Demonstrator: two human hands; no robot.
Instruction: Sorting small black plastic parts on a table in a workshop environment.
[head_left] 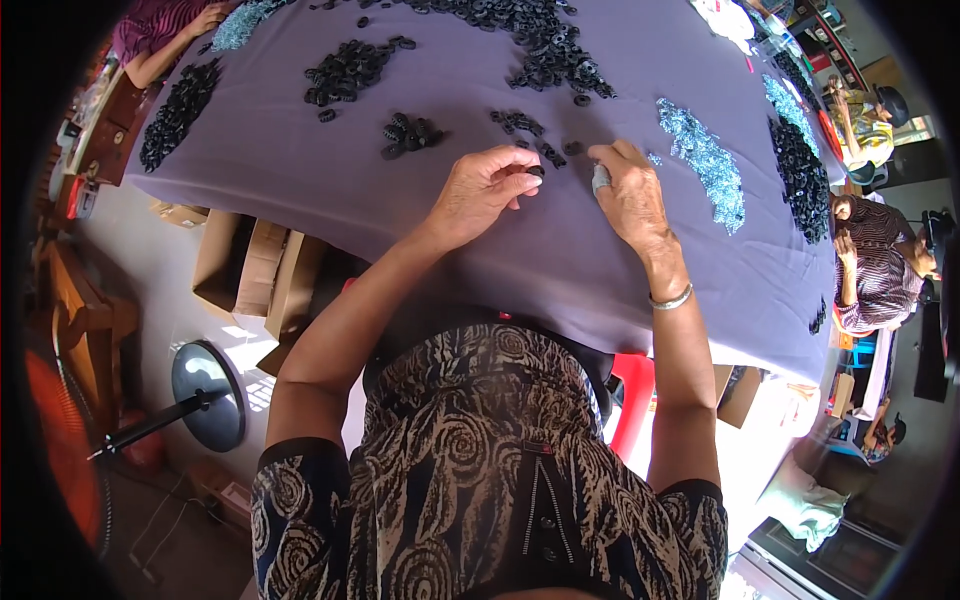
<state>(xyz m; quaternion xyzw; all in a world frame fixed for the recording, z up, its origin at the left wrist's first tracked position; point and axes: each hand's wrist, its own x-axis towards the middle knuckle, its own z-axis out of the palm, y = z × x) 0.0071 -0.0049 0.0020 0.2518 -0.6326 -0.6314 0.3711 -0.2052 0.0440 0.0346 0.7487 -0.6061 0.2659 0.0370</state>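
My left hand (482, 193) pinches a small black round part (536, 171) between thumb and fingertips, just above the cloth. To its right, my right hand (630, 192) is closed with its fingers curled down; whatever is in them is hidden. A pale wrap (601, 178) covers one of its fingers. A single black round part (573, 148) lies between the hands on the purple-grey cloth (420, 275). Just beyond is a short string of black parts (518, 122). Beside my right hand are a few tiny light-blue pieces (655, 159), next to a long heap of clear light-blue pieces (705, 165).
More black parts lie in a small cluster (408, 134), a larger pile (350, 72) and a wide heap (545, 45) farther off. Another person's arm (170, 60) rests at the far left; other people sit at right. Cardboard boxes (250, 265) stand below the table's left edge.
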